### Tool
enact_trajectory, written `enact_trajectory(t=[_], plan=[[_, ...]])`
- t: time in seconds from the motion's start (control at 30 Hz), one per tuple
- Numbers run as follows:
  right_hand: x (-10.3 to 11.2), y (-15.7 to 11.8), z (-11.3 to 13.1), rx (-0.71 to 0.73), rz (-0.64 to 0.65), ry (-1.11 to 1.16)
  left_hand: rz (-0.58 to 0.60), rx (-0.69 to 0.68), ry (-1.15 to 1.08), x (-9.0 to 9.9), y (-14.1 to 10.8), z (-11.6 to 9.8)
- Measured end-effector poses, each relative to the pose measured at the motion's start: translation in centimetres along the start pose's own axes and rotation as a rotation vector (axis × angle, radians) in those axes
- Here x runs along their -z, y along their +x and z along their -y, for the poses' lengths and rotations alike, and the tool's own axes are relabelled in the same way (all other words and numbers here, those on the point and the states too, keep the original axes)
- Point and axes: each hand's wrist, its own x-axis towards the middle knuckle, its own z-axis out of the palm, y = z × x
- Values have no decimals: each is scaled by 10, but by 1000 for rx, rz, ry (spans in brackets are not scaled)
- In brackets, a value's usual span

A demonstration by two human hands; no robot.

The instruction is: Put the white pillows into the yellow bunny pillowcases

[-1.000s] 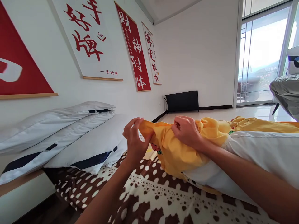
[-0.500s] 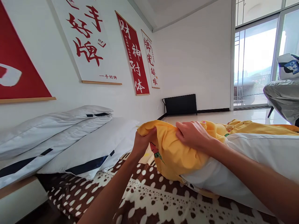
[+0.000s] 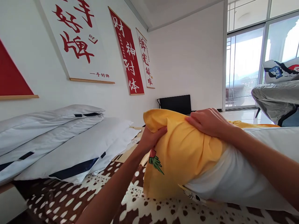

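A yellow printed cloth cover [image 3: 184, 155] wraps one end of a white fabric pillow [image 3: 233, 183] on a brown-and-white plush blanket [image 3: 133, 205]. The left hand [image 3: 151, 138] pinches the cover's edge; the right hand [image 3: 209, 122] grips its top. Dark-patched white pillows [image 3: 74, 149] lie leftward.

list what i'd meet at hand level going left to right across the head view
White pillows → left hand gripping the yellow cloth → right hand on the same cloth → silver cover
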Motion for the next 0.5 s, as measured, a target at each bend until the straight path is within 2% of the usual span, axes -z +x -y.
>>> enact_trajectory(t=[0.03, 0.1, 0.2, 0.27, 0.33, 0.4, 0.5], plan=[[0, -2, 5, 20, -35, -48, -12, -5, 3, -2, -1, 0], [1, -6, 21, 66, -197, -110, -47, 0, 31, -4, -1, 1], [2, -14, 59, 215, -385, -90, -98, 7, 52, -3, -1, 4], [-3, -19, 83, 299, -389, -77, -120, 12, 23, -2, 0, 7], [-14, -21, 99, 320, -351, -113, -153, 15, -37, 1, 2, 12], [-27, -20, 104, 309, -322, -161, -157, 41, -173, 7, 2, 18], [-43, -18, 99, 353, -317, -177, -124, 114, -483, 24, 3, 29]])
